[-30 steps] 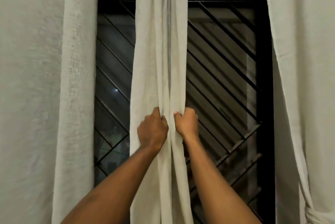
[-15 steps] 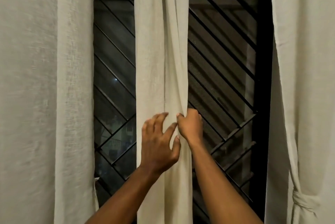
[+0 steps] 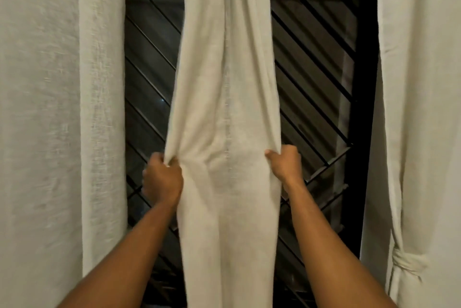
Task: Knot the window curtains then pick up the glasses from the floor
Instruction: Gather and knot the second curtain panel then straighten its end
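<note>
**Middle curtain held wide at both edges**

A left curtain (image 3: 57,120) fills the left side, hanging straight and loose. A right curtain (image 3: 421,108) covers the right side and is gathered low down into a knot (image 3: 407,264). Between them is a dark window (image 3: 321,70) with a black grille (image 3: 149,43) of slanted bars.

The middle curtain (image 3: 227,108) hangs in front of the window, narrow at the top and stretched wider at hand height, with a vertical seam running down its centre. It carries no knot in view.

Two bare forearms reach up from the bottom edge. The left hand (image 3: 162,178) grips the cloth's left edge, its fingers (image 3: 172,161) curled shut and pinching a bunched fold. The right hand (image 3: 285,164) grips the right edge at nearly the same height, fingers (image 3: 270,154) closed tight on the fabric. The hands are well apart, with the cloth taut between them.

The floor is out of view, and so are the glasses.
</note>
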The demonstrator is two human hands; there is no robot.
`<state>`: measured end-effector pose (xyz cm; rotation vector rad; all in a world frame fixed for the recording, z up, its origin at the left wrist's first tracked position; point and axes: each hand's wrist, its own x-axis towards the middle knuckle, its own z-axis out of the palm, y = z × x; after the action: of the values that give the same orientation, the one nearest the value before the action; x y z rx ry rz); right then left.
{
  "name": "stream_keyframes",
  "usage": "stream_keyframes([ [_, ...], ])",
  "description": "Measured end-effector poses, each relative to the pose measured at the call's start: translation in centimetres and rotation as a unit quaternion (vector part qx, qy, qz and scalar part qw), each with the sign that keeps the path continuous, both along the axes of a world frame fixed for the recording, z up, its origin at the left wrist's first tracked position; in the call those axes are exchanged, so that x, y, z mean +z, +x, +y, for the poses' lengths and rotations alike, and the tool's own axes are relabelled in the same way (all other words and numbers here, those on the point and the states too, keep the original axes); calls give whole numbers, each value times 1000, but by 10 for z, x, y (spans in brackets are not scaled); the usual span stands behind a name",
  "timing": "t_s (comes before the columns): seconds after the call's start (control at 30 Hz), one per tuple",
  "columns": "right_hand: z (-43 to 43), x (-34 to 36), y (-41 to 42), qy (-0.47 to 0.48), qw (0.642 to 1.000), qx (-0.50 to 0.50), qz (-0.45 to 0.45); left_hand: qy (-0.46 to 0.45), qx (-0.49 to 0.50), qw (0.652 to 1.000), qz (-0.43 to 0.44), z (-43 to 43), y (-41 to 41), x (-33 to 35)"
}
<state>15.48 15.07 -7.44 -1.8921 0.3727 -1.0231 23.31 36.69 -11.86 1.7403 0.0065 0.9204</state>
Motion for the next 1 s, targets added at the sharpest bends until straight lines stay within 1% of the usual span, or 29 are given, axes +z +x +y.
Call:
stream_keyframes([
  [0.03,-3,0,-2,-15,998,-55,7,-27,13,1000,0,8,3,1],
  [0.07,-2,0,-3,-31,995,-95,13,-31,22,999,-10,11,2,1],
  [0.1,3,0,-4,-43,992,-121,13,-21,23,999,-24,8,-3,0],
  [0.17,17,-3,-4,-44,990,-131,4,25,4,998,-54,-12,-22,-7],
  [0.23,31,-9,-2,-54,994,-98,-8,89,-44,992,-84,-37,-45,-18],
  [0.33,45,-16,-2,-70,996,-13,-48,167,-101,976,-92,-68,-67,-32],
  [0.4,51,-20,-4,-61,996,36,-60,190,-140,967,-101,-82,-73,-38],
  [0.47,55,-25,-7,-42,994,87,-56,190,-202,953,-125,-91,-73,-44],
  [0.5,55,-26,-9,-43,992,106,-57,196,-230,945,-124,-94,-72,-46],
  [0.53,54,-26,-10,-50,991,109,-58,204,-253,939,-114,-96,-70,-47],
  [0.6,47,-26,-9,-70,993,74,-52,223,-285,926,-111,-94,-67,-48],
  [0.63,42,-26,-9,-80,995,48,-45,228,-275,923,-143,-92,-66,-50],
  [0.67,36,-26,-7,-85,995,27,-33,223,-240,927,-185,-89,-66,-50],
  [0.7,30,-27,-7,-85,996,16,-22,199,-187,936,-221,-85,-66,-48],
  [0.73,26,-28,-7,-81,997,14,-13,154,-132,950,-237,-82,-65,-43],
  [0.77,22,-28,-8,-79,997,14,-10,98,-88,964,-229,-78,-62,-38],
  [0.83,18,-29,-9,-83,996,12,-10,20,-53,985,-161,-71,-53,-26],
  [0.87,17,-29,-8,-83,996,14,-10,1,-66,991,-115,-67,-45,-24],
  [0.93,15,-28,-7,-80,996,29,-12,-18,-127,991,-24,-61,-32,-27],
  [1.0,15,-28,-6,-78,996,43,-7,15,-168,984,61,-56,-22,-39],
])
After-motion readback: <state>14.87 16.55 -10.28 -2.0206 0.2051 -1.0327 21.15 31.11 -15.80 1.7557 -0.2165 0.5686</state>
